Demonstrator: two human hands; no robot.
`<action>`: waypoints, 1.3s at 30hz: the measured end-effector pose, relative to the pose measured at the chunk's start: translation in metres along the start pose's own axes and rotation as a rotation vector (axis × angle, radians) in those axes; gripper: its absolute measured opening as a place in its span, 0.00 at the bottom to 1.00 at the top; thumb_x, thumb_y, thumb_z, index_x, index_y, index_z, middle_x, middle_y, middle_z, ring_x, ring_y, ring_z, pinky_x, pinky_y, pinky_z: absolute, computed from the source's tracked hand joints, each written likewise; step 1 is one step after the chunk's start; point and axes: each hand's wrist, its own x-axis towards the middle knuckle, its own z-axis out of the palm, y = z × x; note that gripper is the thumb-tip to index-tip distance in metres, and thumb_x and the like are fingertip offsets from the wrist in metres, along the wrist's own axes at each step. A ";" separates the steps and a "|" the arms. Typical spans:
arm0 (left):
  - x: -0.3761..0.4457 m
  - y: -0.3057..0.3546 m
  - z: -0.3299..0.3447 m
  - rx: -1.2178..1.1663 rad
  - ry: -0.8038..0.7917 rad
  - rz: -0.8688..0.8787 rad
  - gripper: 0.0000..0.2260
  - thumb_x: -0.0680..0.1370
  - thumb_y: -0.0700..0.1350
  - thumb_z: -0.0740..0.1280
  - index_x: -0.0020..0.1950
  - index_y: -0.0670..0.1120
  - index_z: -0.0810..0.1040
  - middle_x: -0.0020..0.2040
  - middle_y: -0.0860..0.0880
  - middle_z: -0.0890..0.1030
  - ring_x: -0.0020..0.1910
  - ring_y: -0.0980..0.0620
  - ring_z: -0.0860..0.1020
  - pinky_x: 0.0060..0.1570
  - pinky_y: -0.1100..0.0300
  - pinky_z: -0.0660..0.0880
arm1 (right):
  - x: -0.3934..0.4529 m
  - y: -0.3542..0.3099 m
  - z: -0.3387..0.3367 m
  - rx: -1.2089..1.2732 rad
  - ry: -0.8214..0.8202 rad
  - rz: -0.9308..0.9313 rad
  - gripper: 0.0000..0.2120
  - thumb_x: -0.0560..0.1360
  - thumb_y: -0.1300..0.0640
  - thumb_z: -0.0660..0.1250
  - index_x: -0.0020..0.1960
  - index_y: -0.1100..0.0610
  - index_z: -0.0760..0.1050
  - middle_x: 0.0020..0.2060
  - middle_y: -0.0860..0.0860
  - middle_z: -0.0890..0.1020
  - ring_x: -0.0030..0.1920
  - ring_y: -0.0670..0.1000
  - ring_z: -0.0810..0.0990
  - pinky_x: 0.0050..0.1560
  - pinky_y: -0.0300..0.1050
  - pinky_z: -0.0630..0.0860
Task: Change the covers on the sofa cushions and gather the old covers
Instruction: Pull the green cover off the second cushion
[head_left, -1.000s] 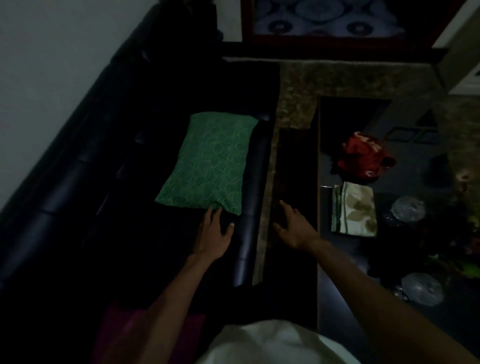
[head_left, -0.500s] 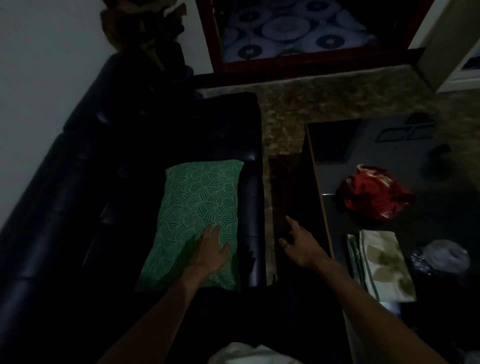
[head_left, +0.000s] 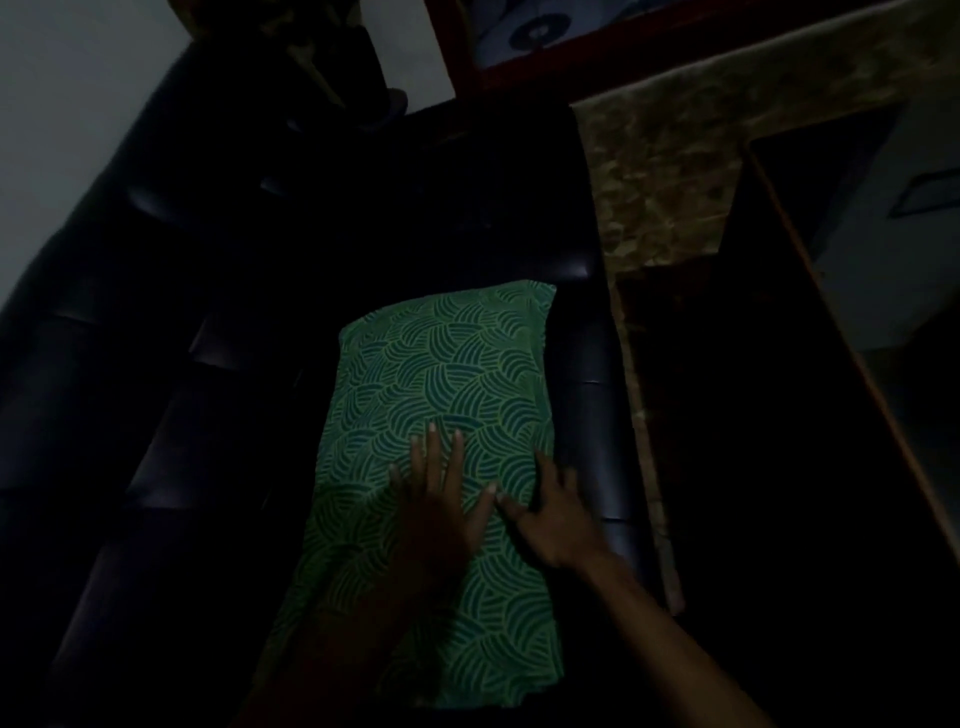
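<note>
A cushion in a green cover with a curved-line pattern (head_left: 441, 374) lies flat on the seat of a black leather sofa (head_left: 171, 426). My left hand (head_left: 434, 499) lies flat on the cushion's middle with its fingers spread. My right hand (head_left: 553, 512) rests on the cushion's right edge, fingers spread, its thumb close to my left thumb. Neither hand grips anything. The room is very dim.
A speckled carpet (head_left: 670, 171) runs along the sofa's right side. A dark coffee table with a wooden rim (head_left: 810, 291) stands at the right. A dark object (head_left: 353, 67) sits behind the sofa's far arm.
The view has moved in closer over the sofa. My left hand slid further up the cushion. My right hand swung left from above the floor gap onto the cushion's right edge.
</note>
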 end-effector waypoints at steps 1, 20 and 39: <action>0.001 -0.002 0.009 -0.004 0.065 0.013 0.34 0.81 0.63 0.55 0.82 0.47 0.54 0.83 0.43 0.49 0.81 0.41 0.46 0.75 0.33 0.47 | 0.006 0.005 0.011 0.026 0.063 -0.002 0.44 0.74 0.28 0.63 0.81 0.46 0.50 0.77 0.58 0.60 0.74 0.62 0.68 0.72 0.57 0.69; -0.010 -0.045 0.006 -0.159 0.056 0.160 0.34 0.79 0.71 0.38 0.81 0.56 0.36 0.80 0.51 0.33 0.79 0.48 0.31 0.74 0.37 0.31 | -0.024 -0.005 0.071 0.207 0.466 -0.149 0.23 0.78 0.40 0.66 0.70 0.47 0.74 0.64 0.46 0.81 0.64 0.50 0.79 0.66 0.55 0.76; 0.077 -0.092 -0.162 -1.396 -0.016 0.044 0.35 0.80 0.59 0.66 0.82 0.52 0.53 0.70 0.57 0.67 0.69 0.57 0.68 0.67 0.58 0.66 | -0.055 -0.215 0.069 -0.753 0.411 -0.563 0.35 0.79 0.51 0.65 0.81 0.57 0.55 0.64 0.64 0.71 0.58 0.66 0.76 0.51 0.52 0.73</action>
